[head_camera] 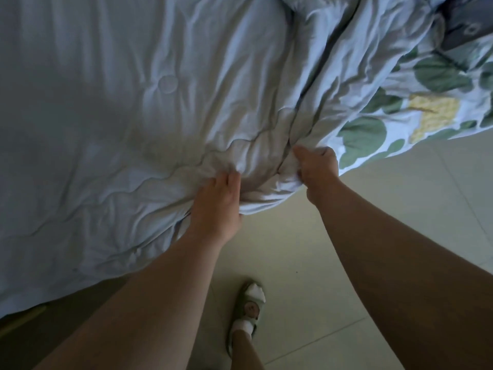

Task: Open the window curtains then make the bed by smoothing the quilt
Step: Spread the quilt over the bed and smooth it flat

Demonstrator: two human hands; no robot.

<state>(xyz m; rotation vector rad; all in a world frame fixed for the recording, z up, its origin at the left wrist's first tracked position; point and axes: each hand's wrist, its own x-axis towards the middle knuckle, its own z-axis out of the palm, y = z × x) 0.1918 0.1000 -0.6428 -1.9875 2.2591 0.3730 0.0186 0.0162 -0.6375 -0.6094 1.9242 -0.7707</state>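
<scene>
L hand (217, 201) grip: clutching quilt (138, 108) edge | R hand (317, 168) grip: bunching quilt corner

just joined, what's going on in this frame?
A person stands at the bedside with both hands on the near edge of the pale blue quilt. The right hand clutches a bunched fold of it, and the left hand grips the edge just beside. The quilt is heavily wrinkled, and at the right its leaf-print side is turned up, so smoothing is not yet done. The curtains are out of view.
</scene>
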